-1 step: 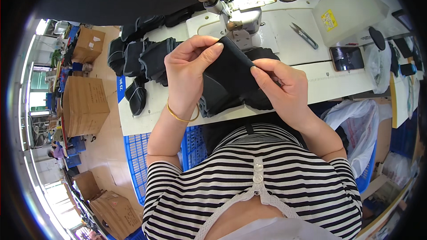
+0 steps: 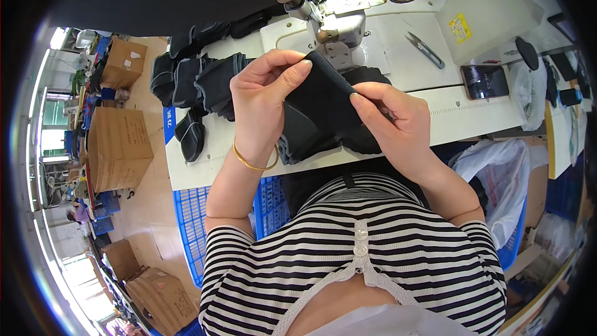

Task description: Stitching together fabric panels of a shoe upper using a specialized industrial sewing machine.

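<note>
A piece of black cloth (image 2: 322, 87) is stretched between my two hands in front of the sewing machine (image 2: 336, 28). My left hand (image 2: 268, 87) pinches its upper left corner between thumb and fingers. At the right end of the same edge, my right hand (image 2: 395, 118) grips it in a similar pinch. Below the held piece, more black cloth with grey edging (image 2: 305, 140) lies at the table's front edge, partly covered. A gold bangle (image 2: 255, 165) circles my left wrist.
Bundles of black cloth (image 2: 193, 81) lie on the white table (image 2: 193, 177) at left, one small tied bundle (image 2: 189, 137) nearer me. Thread snips (image 2: 425, 50) and a phone (image 2: 484, 82) rest at right. Blue crates (image 2: 189, 224) and a plastic bag (image 2: 497, 174) sit below.
</note>
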Demonstrator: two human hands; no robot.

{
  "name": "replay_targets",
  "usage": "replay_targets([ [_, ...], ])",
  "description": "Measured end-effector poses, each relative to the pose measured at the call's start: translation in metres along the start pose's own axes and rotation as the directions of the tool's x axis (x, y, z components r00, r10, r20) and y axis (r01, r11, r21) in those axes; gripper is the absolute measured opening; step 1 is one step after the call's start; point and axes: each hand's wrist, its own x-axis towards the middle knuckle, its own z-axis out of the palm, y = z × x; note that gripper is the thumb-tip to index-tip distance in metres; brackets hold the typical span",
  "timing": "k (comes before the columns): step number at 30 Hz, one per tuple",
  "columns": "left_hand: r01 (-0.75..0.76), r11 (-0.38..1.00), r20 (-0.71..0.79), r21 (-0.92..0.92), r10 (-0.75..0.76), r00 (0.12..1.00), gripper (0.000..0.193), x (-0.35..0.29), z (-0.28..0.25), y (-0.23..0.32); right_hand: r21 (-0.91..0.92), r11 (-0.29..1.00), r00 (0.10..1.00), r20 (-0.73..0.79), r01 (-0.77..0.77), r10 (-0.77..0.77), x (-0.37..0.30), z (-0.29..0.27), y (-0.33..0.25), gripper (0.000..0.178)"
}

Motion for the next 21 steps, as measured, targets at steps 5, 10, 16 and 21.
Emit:
replay_targets([
  [5,0.032,0.999,0.007,-0.014,-0.032,0.999,0.014,0.010,-0.002,0.003,-0.006,1.000,1.000,-0.015,-0.008,0.008,0.002,0.003,0.000,0.012],
  [10,0.262,0.965,0.183,0.032,-0.263,0.947,0.014,0.043,-0.011,0.010,0.110,0.992,0.997,-0.050,-0.055,0.060,0.009,0.011,0.006,0.013],
  [16,0.346,0.938,0.155,0.024,-0.346,0.926,0.010,0.066,-0.007,0.017,0.248,0.957,0.984,-0.048,-0.152,0.169,0.023,0.013,0.006,0.017],
  [21,0.391,0.919,0.145,0.044,-0.393,0.908,0.010,0.075,-0.004,0.023,0.321,0.935,0.983,-0.053,-0.148,0.173,0.031,0.013,0.003,0.017],
])
